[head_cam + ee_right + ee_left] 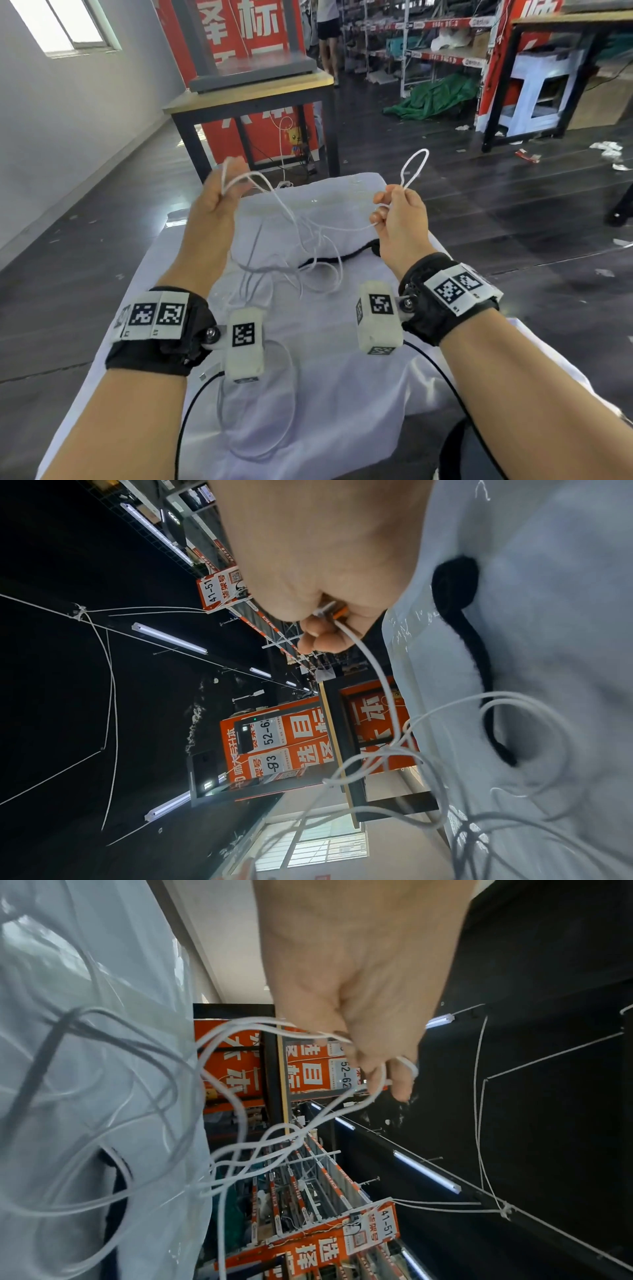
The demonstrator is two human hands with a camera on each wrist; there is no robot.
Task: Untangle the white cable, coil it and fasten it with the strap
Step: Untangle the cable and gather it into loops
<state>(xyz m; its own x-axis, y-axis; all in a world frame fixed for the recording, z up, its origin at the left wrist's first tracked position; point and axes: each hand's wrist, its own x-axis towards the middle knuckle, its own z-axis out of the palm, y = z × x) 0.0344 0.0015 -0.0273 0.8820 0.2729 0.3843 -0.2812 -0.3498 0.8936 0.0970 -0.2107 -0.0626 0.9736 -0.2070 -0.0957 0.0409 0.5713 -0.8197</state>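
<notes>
A thin white cable [308,236] hangs in a loose tangle between both raised hands, its lower loops lying on the white cloth [329,359]. My left hand [219,195] pinches a strand at the upper left; in the left wrist view the cable [260,1150] runs round its fingers [397,1080]. My right hand [394,212] grips another part, with a small loop [416,168] standing up above it. In the right wrist view the cable [377,669] leaves the curled fingers [322,639]. A black strap [329,258] lies on the cloth beneath the tangle, also seen as the strap [476,653].
The cloth covers a narrow table whose far edge [329,178] is just beyond my hands. A wooden table with black legs [253,99] stands behind it, in front of a red banner. Dark floor lies on both sides. Shelving [428,37] fills the back right.
</notes>
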